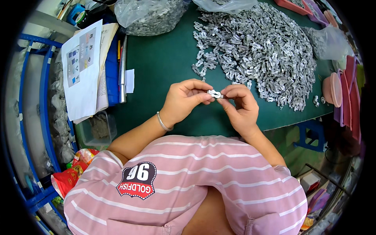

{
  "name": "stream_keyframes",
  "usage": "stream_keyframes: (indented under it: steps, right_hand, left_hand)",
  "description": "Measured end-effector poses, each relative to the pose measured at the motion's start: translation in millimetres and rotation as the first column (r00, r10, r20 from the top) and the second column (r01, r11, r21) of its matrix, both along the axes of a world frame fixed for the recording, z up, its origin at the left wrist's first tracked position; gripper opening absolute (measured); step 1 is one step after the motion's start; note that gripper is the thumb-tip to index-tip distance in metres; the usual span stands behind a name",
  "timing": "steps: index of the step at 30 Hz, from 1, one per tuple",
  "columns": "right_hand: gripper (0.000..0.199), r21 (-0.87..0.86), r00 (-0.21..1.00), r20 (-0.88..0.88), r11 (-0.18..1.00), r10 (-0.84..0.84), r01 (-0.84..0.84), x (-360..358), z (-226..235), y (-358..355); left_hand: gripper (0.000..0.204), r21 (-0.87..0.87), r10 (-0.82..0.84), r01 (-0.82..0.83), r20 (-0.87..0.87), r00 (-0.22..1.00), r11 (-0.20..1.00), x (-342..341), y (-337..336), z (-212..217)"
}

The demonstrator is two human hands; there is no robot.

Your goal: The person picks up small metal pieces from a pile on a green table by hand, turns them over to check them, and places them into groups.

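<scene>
Between both hands, over the front part of the green table (150, 62), is a small silvery metal clip-like part (214, 93) with a looped shape. My left hand (187, 98) pinches its left end between thumb and fingers; a silver bangle (163, 122) circles that wrist. At the part's right end, my right hand (241, 105) pinches it with thumb and forefinger. Exact details of the part are partly hidden by the fingertips. Just beyond my hands spreads a large heap of similar small metal parts (266, 47), with several stray ones along its left edge.
Clear plastic bags (152, 17) of parts stand at the back. Papers (82, 70) lie over a blue tray (112, 74) at the left, beside a blue shelf rack (45, 86). A pink cup (332, 89) sits at the right edge; a blue stool (311, 135) is below.
</scene>
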State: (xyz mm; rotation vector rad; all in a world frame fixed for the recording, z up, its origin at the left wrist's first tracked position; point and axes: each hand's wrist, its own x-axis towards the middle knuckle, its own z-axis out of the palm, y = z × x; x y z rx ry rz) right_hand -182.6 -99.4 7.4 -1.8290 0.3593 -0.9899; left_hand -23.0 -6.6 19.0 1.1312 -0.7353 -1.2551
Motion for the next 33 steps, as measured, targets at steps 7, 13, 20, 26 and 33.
stream_keyframes:
  steps: [7,13,20,26,33]
  right_hand:
    - [0.015,-0.053,0.995,0.031,0.994,-0.094,0.095,-5.8,18.4,-6.8]
    - [0.013,-0.345,0.815,-0.466,0.919,-0.344,0.190,-29.6,0.9,-45.6]
    - [0.013,-0.596,0.784,-0.438,0.795,-0.441,0.115,-23.7,-11.6,-40.3]
    - [0.012,-0.608,0.799,-0.456,0.793,-0.393,0.043,-24.7,-6.1,-38.2]
    - [0.022,-0.080,0.969,-0.146,0.979,-0.200,0.190,-4.3,5.4,-8.3]
  left_hand:
    - [0.018,0.175,0.065,0.052,-0.601,0.796,0.983,-2.4,-3.5,-0.1]
    - [0.008,0.146,-0.054,0.169,-0.580,0.813,0.975,8.3,-4.7,-12.5]
    - [0.011,0.199,0.011,0.050,-0.291,0.957,0.979,1.9,-4.0,-6.5]
    - [0.011,0.173,0.045,-0.008,-0.208,0.977,0.985,3.9,-5.0,-9.4]
    - [0.016,0.169,-0.011,0.013,-0.012,1.000,0.985,-2.0,-5.2,-0.9]
